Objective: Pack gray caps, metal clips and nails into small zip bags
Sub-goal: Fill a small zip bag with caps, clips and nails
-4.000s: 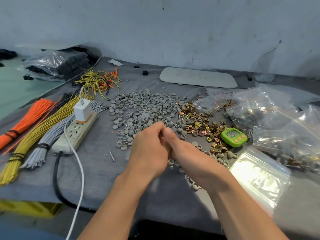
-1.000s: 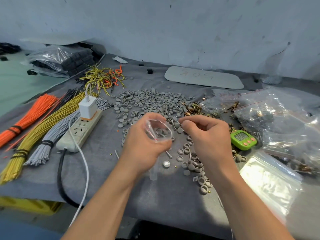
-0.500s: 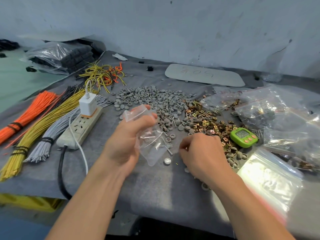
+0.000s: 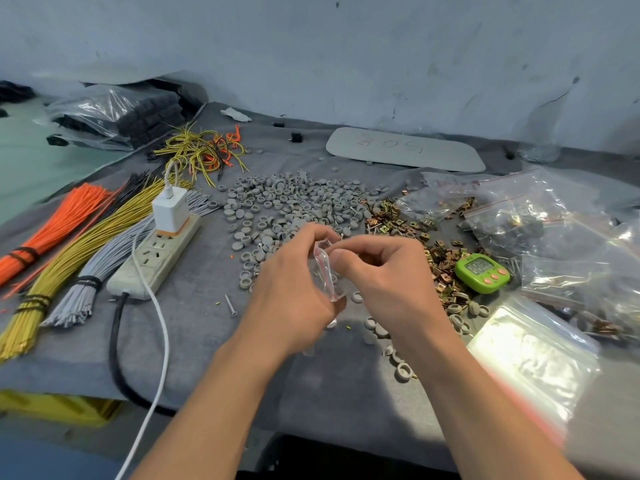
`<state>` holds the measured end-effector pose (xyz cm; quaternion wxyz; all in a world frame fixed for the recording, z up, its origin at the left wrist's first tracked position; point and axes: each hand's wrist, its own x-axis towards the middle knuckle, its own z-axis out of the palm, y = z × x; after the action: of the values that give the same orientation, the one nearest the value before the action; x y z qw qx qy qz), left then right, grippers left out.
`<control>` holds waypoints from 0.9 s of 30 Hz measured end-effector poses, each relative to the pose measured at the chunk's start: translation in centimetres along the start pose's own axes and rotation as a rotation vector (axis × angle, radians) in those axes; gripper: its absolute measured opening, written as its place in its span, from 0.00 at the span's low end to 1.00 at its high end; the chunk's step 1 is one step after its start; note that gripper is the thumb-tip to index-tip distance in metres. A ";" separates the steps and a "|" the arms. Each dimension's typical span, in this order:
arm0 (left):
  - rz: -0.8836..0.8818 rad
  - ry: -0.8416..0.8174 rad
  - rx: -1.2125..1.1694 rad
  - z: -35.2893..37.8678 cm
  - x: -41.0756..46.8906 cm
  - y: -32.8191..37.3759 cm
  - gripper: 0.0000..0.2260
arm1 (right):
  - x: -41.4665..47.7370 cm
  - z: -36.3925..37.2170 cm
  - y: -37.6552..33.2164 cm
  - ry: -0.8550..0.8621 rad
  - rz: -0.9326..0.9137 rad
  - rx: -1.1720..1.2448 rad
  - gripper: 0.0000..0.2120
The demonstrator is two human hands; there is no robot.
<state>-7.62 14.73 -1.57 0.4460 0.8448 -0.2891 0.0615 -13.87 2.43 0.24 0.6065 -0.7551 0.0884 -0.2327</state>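
Bench point(image 4: 194, 341) under grey cloth, soft and faintly rough, so small parts settle instead of rolling; at its right edge a bag stack point(image 4: 533, 358), thin glossy film, slick and limp, best peeled off one at a time by a corner; caps point(image 4: 294, 199) lie in a wide heap at the middle, matte grey discs with a hollow side, light and stiff, easy to scoop or pinch by the rim; clips point(image 4: 398, 223) just right of them are brassy folded metal, hard, probably sharp-edged and apt to snag together; the zip bag point(image 4: 325, 271) is held up between both hands over the heap's near edge, clear film with a red strip; left hand point(image 4: 287, 299) grips its body with curled fingers, right hand point(image 4: 388, 271) pinches the mouth; it looks nearly weightless and floppy, so the stiffer strip is the place to hold; a nail point(image 4: 229, 304) lies alone on the cloth, thin and smooth, best lifted by the head.
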 end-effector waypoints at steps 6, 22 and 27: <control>-0.058 -0.003 -0.210 -0.3 0.2 -0.2 0.25 | 0.3 -0.2 0.1 0.128 -0.032 0.143 0.12; -0.153 0.254 -0.472 -0.8 0.9 -1.1 0.22 | -0.5 0.1 2.6 -0.321 0.145 -0.942 0.04; -0.134 0.245 -0.312 -0.7 0.8 -1.2 0.22 | -0.3 -0.6 2.8 -0.241 0.142 -0.847 0.05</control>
<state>-6.19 15.49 -1.72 0.6062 0.7692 -0.1816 0.0886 -13.94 1.34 -2.44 0.2641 -0.9508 0.1560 -0.0441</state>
